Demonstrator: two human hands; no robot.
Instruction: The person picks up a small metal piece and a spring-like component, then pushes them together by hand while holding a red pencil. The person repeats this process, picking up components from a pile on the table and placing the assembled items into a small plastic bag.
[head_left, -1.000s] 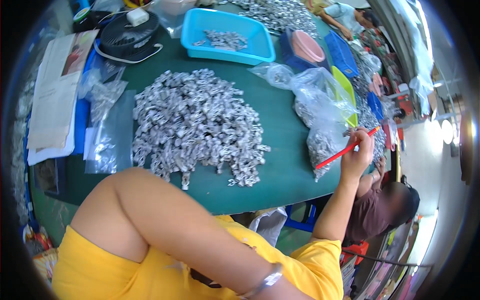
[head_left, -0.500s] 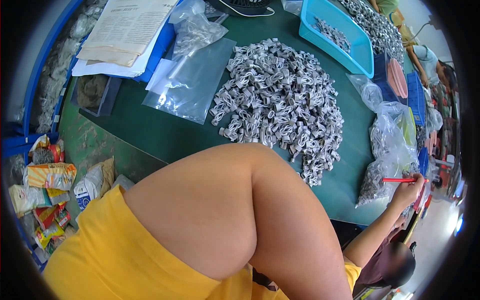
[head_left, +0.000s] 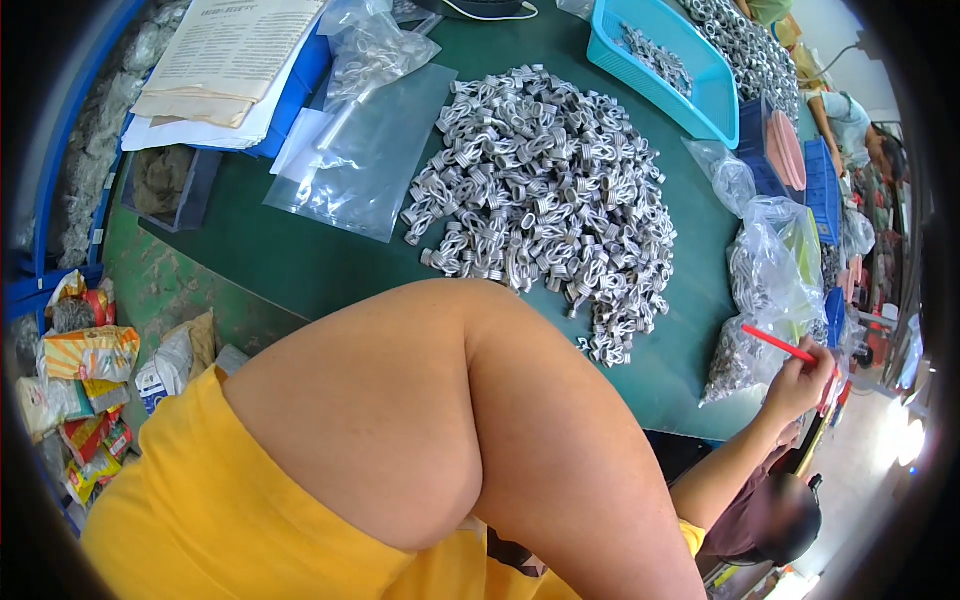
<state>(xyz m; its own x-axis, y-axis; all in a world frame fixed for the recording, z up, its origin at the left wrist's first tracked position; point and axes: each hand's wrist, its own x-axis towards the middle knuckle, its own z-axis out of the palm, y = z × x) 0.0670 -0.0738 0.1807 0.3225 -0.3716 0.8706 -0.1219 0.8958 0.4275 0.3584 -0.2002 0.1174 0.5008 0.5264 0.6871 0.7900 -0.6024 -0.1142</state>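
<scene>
My right hand [head_left: 803, 385] is closed around a thin red stick [head_left: 775, 343], perhaps a pen, its free end pointing up and left. It is raised beside clear plastic bags [head_left: 735, 360] of small grey metal parts at the table's right edge. My bent left arm [head_left: 400, 400], bare below a yellow sleeve, crosses the foreground with its elbow over the table edge. The left hand lies outside the picture. Past the elbow spreads a big heap of small grey looped metal pieces [head_left: 560, 190] on the green table [head_left: 270, 265].
A turquoise basket [head_left: 715, 100] with some metal pieces stands at the back right, near another metal heap [head_left: 750, 50]. Flat clear bags [head_left: 350, 190] and papers [head_left: 225, 60] on a blue bin lie left. Another person [head_left: 765, 520] sits at lower right; packets [head_left: 90, 360] are stacked lower left.
The red stick has turned from nearly level to slanting, its free end now higher. My right hand has shifted slightly left in the picture, as has the whole scene.
</scene>
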